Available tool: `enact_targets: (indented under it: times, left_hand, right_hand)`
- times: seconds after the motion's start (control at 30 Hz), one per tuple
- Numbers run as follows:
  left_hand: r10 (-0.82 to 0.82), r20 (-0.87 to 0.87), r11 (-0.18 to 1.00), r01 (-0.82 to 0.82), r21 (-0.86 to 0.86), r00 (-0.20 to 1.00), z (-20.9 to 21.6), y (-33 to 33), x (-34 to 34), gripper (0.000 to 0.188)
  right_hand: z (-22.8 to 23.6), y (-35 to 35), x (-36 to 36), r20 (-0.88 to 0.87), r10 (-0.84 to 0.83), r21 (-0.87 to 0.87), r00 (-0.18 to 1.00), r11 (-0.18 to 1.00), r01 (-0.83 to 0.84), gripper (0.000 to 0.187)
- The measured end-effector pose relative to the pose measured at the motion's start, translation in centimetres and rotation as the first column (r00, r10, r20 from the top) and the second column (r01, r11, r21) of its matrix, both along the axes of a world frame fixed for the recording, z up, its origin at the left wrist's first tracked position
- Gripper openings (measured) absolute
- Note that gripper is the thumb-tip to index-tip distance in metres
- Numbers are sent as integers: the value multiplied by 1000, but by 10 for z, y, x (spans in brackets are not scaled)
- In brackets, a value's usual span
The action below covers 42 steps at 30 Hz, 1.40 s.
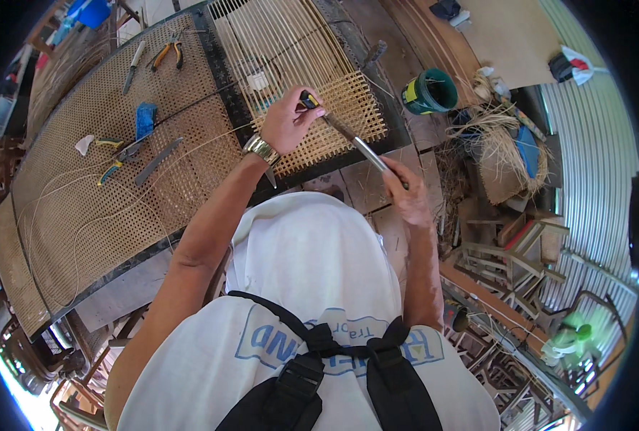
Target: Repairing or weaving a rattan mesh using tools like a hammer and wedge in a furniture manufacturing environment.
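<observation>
My left hand [288,123], with a gold watch at the wrist, is closed around a tool with a black-and-yellow handle [308,100]. A pointed grey tip shows below that wrist. My right hand [408,188] grips a rod-like tool with a silver shaft [369,153] and a dark brown far end, which reaches close to my left fingers. Whether the two tools touch, I cannot tell. Under both lies a woven cane panel [355,100], closely woven at its near part, with loose parallel strands [272,32] running away from me on a dark frame.
On the cane mesh sheet [118,194] at left lie a knife [134,68], orange-handled pliers [167,52], blue-and-yellow pliers [120,159], a dark blade [158,161] and a blue object [145,120]. A green bucket [430,92] stands at right, near fibre scraps [502,154] and stacked wooden frames [520,251].
</observation>
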<state>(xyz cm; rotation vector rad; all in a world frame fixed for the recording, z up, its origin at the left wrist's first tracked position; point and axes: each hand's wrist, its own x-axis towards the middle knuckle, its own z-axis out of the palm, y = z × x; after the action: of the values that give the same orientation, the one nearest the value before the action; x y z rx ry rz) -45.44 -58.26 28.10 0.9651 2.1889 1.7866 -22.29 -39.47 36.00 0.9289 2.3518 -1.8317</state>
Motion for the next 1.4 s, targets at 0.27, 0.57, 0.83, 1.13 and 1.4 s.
enact_targets:
  times: [0.27, 0.57, 0.83, 1.13, 1.4]
  left_hand:
    - [-68, 9, 997, 68, -31, 998, 0, -1, 10, 25]
    - [155, 219, 967, -193, 165, 963, -17, -41, -9, 24]
    - [84, 228, 978, -124, 169, 970, -3, -20, 21, 25]
    - [-27, 171, 1000, 28, -1, 985, -5, -6, 32, 25]
    - [-28, 281, 999, 16, 46, 959, -11, -12, 36, 25]
  right_hand:
    - [-7, 4, 9, -89, -81, 16, 993, 996, 82, 35]
    - [13, 3, 42, -58, -263, -114, 963, 960, 255, 37]
    - [1, -8, 51, -11, -247, -144, 969, 959, 243, 41]
    - [0, -15, 31, 16, -122, -47, 992, 991, 123, 40]
    - [17, -7, 36, -6, -136, 81, 991, 987, 136, 36]
